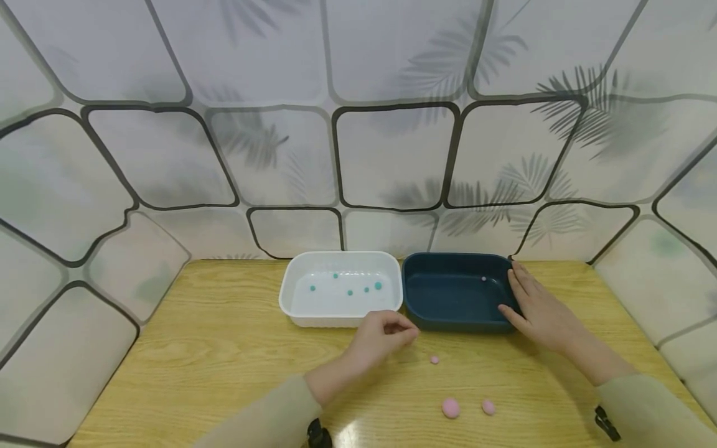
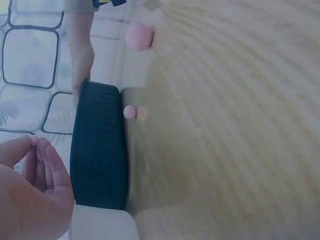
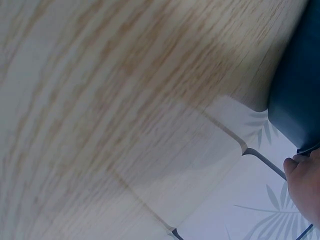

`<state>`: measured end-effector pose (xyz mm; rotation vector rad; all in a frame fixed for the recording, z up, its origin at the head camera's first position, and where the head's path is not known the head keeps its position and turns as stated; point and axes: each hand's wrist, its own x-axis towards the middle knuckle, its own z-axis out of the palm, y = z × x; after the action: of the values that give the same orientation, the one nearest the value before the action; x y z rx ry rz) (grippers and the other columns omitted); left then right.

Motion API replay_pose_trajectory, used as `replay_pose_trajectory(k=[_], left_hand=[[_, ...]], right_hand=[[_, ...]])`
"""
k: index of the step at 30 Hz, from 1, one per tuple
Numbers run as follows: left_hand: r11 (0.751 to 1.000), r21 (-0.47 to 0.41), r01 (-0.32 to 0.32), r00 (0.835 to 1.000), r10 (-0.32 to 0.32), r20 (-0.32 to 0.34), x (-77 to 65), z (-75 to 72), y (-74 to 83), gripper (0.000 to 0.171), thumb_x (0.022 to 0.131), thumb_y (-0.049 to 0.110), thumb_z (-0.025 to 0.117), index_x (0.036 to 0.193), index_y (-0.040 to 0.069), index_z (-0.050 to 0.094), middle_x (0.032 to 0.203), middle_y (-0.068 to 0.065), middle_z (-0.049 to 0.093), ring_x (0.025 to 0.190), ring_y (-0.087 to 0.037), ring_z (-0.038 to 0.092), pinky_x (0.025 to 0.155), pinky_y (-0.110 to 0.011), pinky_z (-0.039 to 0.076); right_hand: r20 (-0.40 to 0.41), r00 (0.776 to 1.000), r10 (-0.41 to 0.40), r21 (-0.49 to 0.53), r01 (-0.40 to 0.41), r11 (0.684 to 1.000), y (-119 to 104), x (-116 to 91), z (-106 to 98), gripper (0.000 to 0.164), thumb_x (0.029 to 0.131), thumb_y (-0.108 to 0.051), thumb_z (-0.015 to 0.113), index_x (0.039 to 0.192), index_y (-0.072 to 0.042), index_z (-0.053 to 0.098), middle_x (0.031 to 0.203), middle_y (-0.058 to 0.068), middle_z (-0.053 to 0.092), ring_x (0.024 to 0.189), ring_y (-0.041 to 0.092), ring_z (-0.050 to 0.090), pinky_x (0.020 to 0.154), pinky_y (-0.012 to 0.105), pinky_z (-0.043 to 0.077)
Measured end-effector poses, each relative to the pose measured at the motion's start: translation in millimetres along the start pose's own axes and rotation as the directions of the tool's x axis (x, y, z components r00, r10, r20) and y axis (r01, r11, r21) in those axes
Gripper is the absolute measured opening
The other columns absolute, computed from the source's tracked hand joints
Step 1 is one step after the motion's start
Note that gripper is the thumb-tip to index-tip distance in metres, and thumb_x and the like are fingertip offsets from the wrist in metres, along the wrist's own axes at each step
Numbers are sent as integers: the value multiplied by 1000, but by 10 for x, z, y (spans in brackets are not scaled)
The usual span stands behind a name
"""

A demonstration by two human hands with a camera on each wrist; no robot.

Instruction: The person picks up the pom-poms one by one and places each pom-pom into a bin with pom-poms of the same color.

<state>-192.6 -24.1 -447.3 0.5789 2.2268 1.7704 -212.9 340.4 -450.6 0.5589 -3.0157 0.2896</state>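
Note:
My left hand hovers in front of the gap between the two trays, thumb and fingertips brought together. A tiny pink ball shows between those tips in the left wrist view, mostly hidden by the fingers. My right hand rests on the right end of the dark blue tray, fingers extended along its rim and thumb toward the front corner. Inside that tray lies one tiny pink ball. On the table before it sit a small pink ball, a large one and a medium one.
A white tray stands against the left side of the dark one, with several teal balls scattered inside. Both are at the back of the wooden table, near a patterned wall covering that wraps around the sides.

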Motion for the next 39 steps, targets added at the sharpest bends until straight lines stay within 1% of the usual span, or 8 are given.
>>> replay_pose_trajectory(k=[4,7,11,14,17,25,31,39], left_hand=[[999,-43,-11,1000,11,-9,111,-13,126,15,100,6,73,103,-7,79,97,-27,78,91,-47,74,80,-42,67],[998,-65,16,1000,-17,-24,232,-44,192,15,100,6,73,105,-7,79,101,-27,79,91,-39,77,86,-49,66],[988,-139,71,995,-79,-59,447,-93,240,17,101,3,71,110,-9,77,106,-27,79,82,-13,77,87,-40,67],[974,-198,115,988,-133,-83,601,-117,255,18,101,3,70,113,-10,76,107,-26,80,79,-5,74,85,-32,67],[959,-242,146,980,-173,-96,727,-132,261,19,102,3,70,115,-10,76,108,-25,80,78,-5,74,84,-29,67],[951,-253,177,960,-224,-170,981,-160,212,19,100,2,72,112,-12,77,105,-25,81,69,-2,69,73,-21,65],[957,-227,181,951,-229,-207,1056,-181,185,17,98,0,73,109,-12,78,104,-26,80,68,-6,74,71,-21,65],[944,-264,198,927,-268,-263,1110,-163,185,18,98,-2,73,112,-12,78,106,-28,79,75,-15,80,70,-22,66]], right_hand=[[-4,1000,2,-1,-2,1000,8,-4,5,88,110,-42,56,163,16,17,172,38,12,163,50,12,124,69,29],[2,1000,3,-6,-3,1000,10,-4,7,89,110,-42,56,163,16,16,172,38,11,163,49,11,123,69,29],[11,1000,6,-7,-6,1000,3,-4,2,89,109,-42,56,163,15,15,173,37,10,163,50,11,124,69,29],[13,1000,7,-6,-7,1000,1,3,1,89,110,-43,56,163,15,15,173,36,9,162,51,13,124,69,29],[16,1000,9,-7,-9,1000,0,8,-2,89,110,-43,56,163,16,15,174,36,8,162,52,14,124,69,28],[4,1000,1,2,-1,1000,7,1,-1,88,110,-42,56,163,16,16,173,37,9,163,50,11,125,68,27],[6,1000,3,1,-3,1000,-1,4,-11,88,110,-42,56,163,16,16,173,37,9,162,52,14,125,69,28],[21,1000,7,16,-7,1000,9,0,1,89,110,-42,55,164,15,14,174,35,6,163,51,10,127,68,23]])
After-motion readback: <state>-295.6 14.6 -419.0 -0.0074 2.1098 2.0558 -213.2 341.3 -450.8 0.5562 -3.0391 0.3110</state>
